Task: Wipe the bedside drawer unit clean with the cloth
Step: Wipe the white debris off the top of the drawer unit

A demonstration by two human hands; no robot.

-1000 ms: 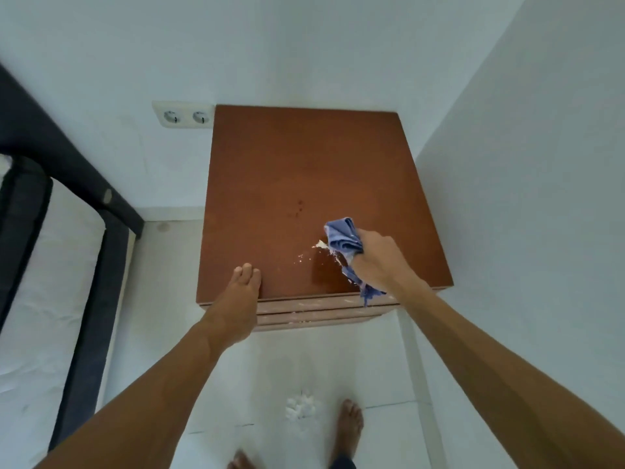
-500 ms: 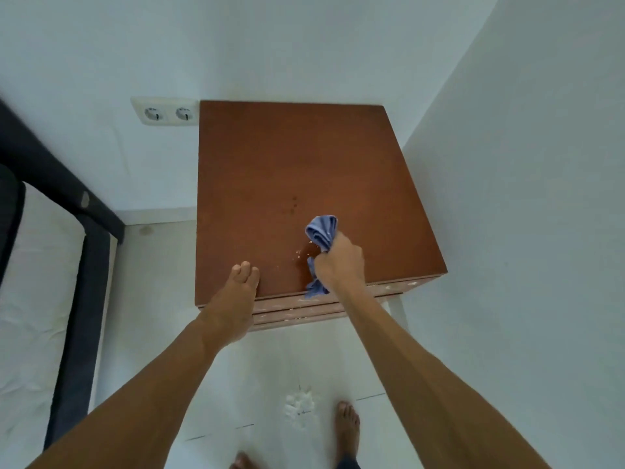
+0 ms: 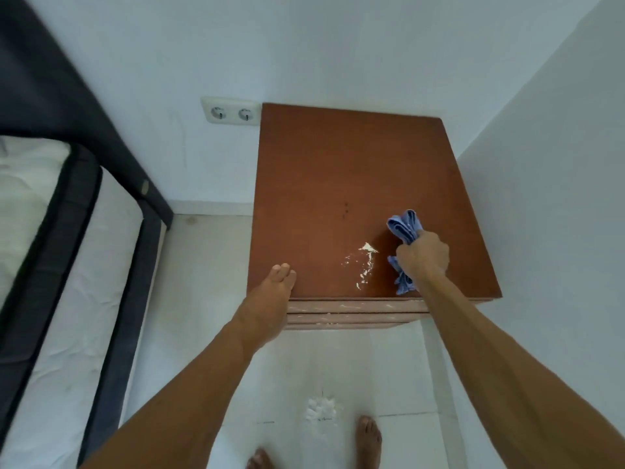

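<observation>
Right hand (image 3: 424,256) clenched around bunched blue cloth (image 3: 404,228), pressed on the brown top of the bedside drawer unit (image 3: 341,184), near-right area. White smears (image 3: 363,262) just left of the cloth. Left hand (image 3: 270,299) flat, fingers extended, resting on near-left edge. Bed (image 3: 67,265) at left.

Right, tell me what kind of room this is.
Most likely a bedroom corner. A bed with a white mattress in a dark frame stands at the left, a brown bedside drawer unit sits against the white walls beside it, and a double wall socket is next to the unit.
</observation>
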